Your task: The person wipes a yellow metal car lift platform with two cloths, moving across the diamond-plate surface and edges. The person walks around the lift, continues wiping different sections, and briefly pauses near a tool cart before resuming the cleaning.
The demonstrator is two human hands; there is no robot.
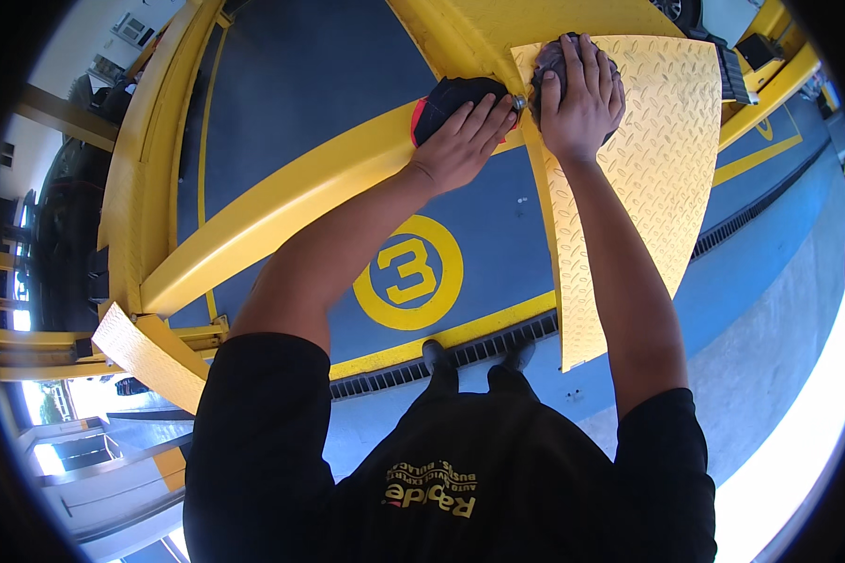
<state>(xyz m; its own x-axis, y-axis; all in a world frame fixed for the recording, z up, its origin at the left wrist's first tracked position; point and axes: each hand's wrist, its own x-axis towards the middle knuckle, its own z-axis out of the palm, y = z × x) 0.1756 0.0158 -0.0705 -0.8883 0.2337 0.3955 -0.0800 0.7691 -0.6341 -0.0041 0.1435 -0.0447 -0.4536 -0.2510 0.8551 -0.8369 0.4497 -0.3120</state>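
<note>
My left hand [468, 141] presses a dark cloth with a red edge [439, 101] against the yellow crossbeam [319, 174] of a vehicle lift. The fingers lie close together over the cloth. My right hand [580, 108] covers a bunched dark grey rag [548, 62], fingers curved over it, on the yellow diamond-plate ramp [662, 159]. Between the two cloths a small metal bolt or fitting [519, 101] shows at the joint of beam and ramp. The undersides of both cloths are hidden.
Another yellow lift rail [145, 159] runs along the left, with a smaller tread-plate ramp [145, 352] at its near end. Below lies a blue floor with a yellow ringed marking [408, 272]. A drain grate [385, 377] crosses by my shoes. A dark vehicle [66, 216] stands far left.
</note>
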